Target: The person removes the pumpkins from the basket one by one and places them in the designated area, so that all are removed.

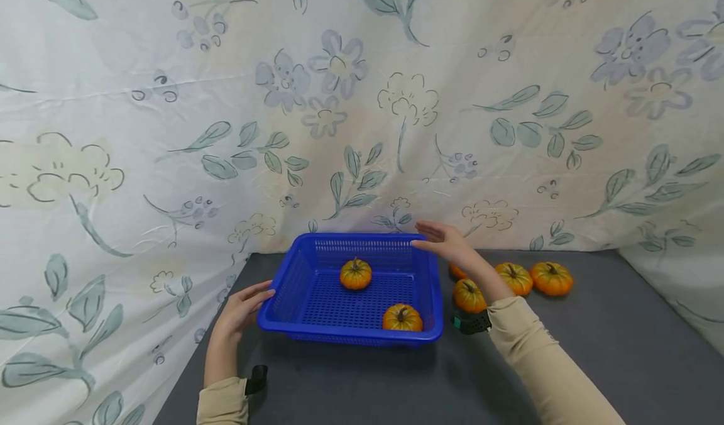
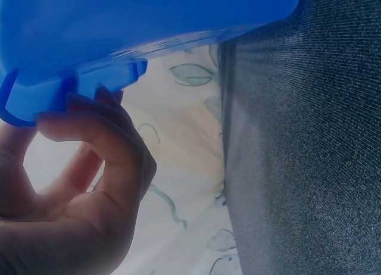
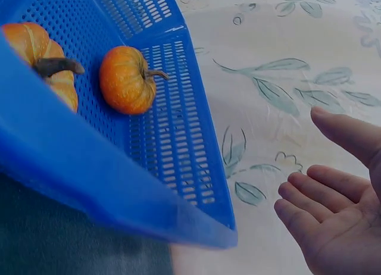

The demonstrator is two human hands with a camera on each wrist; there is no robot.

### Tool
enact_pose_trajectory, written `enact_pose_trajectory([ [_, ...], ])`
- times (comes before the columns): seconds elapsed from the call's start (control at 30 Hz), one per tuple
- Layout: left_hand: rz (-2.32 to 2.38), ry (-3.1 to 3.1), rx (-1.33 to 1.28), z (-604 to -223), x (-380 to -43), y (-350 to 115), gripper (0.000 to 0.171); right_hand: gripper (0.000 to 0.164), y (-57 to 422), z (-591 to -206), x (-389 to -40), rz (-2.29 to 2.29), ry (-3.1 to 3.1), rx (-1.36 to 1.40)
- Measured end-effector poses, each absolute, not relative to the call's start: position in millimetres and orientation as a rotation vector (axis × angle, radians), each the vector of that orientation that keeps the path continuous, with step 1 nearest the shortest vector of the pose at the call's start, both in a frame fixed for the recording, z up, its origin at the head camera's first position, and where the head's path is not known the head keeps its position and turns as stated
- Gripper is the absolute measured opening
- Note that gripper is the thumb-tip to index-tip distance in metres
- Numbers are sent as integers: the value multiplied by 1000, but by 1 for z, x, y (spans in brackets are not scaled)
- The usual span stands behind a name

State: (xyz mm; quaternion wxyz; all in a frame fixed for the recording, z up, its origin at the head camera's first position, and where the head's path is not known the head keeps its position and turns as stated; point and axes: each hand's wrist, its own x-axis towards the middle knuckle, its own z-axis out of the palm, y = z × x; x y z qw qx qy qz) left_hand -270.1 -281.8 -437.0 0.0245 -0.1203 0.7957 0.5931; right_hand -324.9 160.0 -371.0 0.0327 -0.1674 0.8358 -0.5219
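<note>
- Basket, blue and slatted, sits on the dark table and serves as landmark for every place below.
- Inside the basket lie two small orange pumpkins: one stemmed pumpkin toward the middle of its far wall, another pumpkin by its near right corner.
- Right of the basket, four more rest on the table: a half-hidden pumpkin behind the right forearm, a nearer pumpkin just beside the basket, then a third pumpkin and an outermost pumpkin farther off.
- Left hand pinches the basket's left rim with curled fingers; whether that side is lifted, I cannot tell.
- Right hand is by the basket's far right corner, fingers extended, thumb spread away, holding nothing; the right wrist view shows it apart from the rim.
- Step in hand, as I judge it: steadying or placing the basket, with pumpkins both in it and beside it.
- Next move probably calls for the right hand either to take the basket's right rim or reach for a pumpkin, the left keeping the basket steady.
</note>
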Motion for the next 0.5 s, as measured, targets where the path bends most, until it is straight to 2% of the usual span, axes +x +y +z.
enact_pose_trajectory([
  [0.5, 1802, 2484, -365, -437, -271, -281, 65, 66, 125, -376, -335, -1492, 2583, -550],
])
